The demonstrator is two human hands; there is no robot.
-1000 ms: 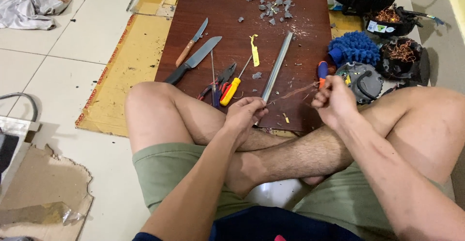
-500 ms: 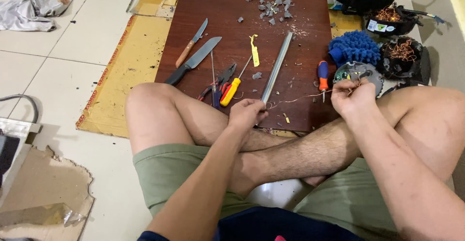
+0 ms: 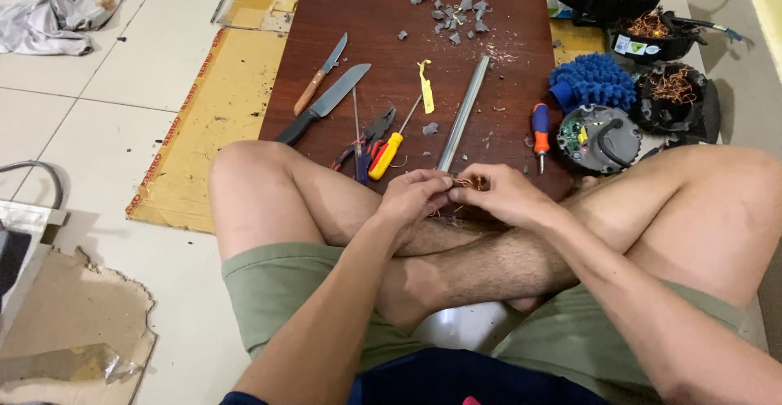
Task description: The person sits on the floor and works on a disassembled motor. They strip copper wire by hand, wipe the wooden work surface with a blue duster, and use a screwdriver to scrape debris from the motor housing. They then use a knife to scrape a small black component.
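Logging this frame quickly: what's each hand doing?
Left hand: closed, pinching the copper wire.
Right hand: closed on the same wire.

Reddish-brown wooden board (image 3: 383,14) on yellow-tan cardboard (image 3: 204,120), over pale off-white floor tiles (image 3: 98,79). On the board lie a yellow-and-red-handled screwdriver (image 3: 388,153), an orange-and-blue-handled screwdriver (image 3: 541,126), a black-handled knife (image 3: 322,105), a brown-handled knife (image 3: 321,74), a silver-grey metal bar (image 3: 464,112) and grey scraps (image 3: 456,4). Beside it sits a bright blue nubby mitt (image 3: 593,81). Copper-orange wire (image 3: 471,182) shows between the fingers (the shorts (image 3: 269,291) are olive green).
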